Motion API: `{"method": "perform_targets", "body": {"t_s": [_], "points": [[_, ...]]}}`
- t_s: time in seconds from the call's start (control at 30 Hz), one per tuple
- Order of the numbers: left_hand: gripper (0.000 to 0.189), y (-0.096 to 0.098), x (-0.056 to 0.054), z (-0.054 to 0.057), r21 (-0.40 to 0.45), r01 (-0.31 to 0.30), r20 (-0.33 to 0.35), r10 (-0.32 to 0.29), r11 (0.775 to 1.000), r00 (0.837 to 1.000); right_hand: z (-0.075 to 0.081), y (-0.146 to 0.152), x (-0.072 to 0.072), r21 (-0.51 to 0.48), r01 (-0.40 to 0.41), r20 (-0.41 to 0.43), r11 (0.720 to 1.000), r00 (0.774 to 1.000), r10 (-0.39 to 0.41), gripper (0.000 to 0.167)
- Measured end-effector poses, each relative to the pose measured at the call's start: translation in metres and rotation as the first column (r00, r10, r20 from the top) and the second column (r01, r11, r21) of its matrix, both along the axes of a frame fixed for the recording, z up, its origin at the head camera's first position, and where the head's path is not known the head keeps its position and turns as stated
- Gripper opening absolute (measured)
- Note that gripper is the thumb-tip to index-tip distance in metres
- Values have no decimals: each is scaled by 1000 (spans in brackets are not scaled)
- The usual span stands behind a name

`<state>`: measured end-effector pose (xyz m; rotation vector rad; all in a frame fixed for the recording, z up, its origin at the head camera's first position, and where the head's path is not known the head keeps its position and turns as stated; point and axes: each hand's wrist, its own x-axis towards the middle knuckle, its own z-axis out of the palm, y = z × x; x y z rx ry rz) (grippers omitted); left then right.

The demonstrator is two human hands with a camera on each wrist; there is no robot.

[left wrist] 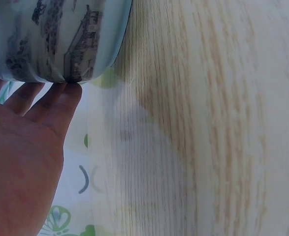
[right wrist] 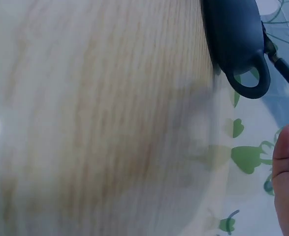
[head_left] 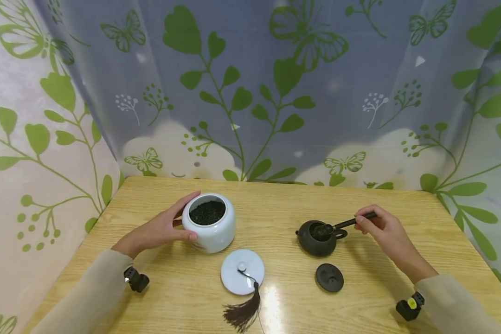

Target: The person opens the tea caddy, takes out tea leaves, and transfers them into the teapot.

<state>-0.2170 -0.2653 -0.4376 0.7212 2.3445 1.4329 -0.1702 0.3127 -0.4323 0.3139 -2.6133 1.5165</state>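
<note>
Scoop (head_left: 350, 223): black, slender, bowl end at the mouth of the dark teapot (head_left: 315, 247), which serves as landmark for all positions. Long axis runs from the teapot's mouth to its right and slightly away from the person; bowl points left, handle end points right. Dark leaf material shows at the bowl; cannot tell whether the bowl touches the rim.

Right hand (head_left: 383, 228): right of the teapot, thumb and fingers pinching the scoop's handle near its end.

Left hand (head_left: 172, 226): well left of the teapot, curved around the near and far sides of the white jar (head_left: 216, 237), thumb in front, fingers behind. Jar is mouth up, containing dark loose leaves (head_left: 207, 212).

Teapot spout points left, loop handle right; the scoop's shaft crosses above the loop, and its bowl partly blocks the mouth.

Teapot lid (head_left: 329, 278): dark, round, flat on the counter (head_left: 281, 204), near the teapot on the person's side, slightly right.

White lid (head_left: 235, 279): left of the teapot, nearer the person, knob up; its dark tassel (head_left: 245, 311) trails toward the person.

Patterned cloth (head_left: 250, 97) hangs beyond the teapot, printed with green leaves and butterflies.

Markings: jar wall carries a grey-brown printed scene with a building, seen in the left wrist view.
</note>
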Motion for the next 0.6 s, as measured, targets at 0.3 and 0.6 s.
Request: {"method": "perform_targets", "body": {"t_s": [0.3, 0.6], "points": [[110, 0, 1, -1, -1, -3, 3, 3, 1000, 1000, 2, -5, -1, 55, -57, -52, 997, 997, 60, 19], [110, 0, 1, 1, 0, -5, 4, 5, 1000, 1000, 0, -6, -2, 17, -131, -88, 991, 987, 132, 16]]}}
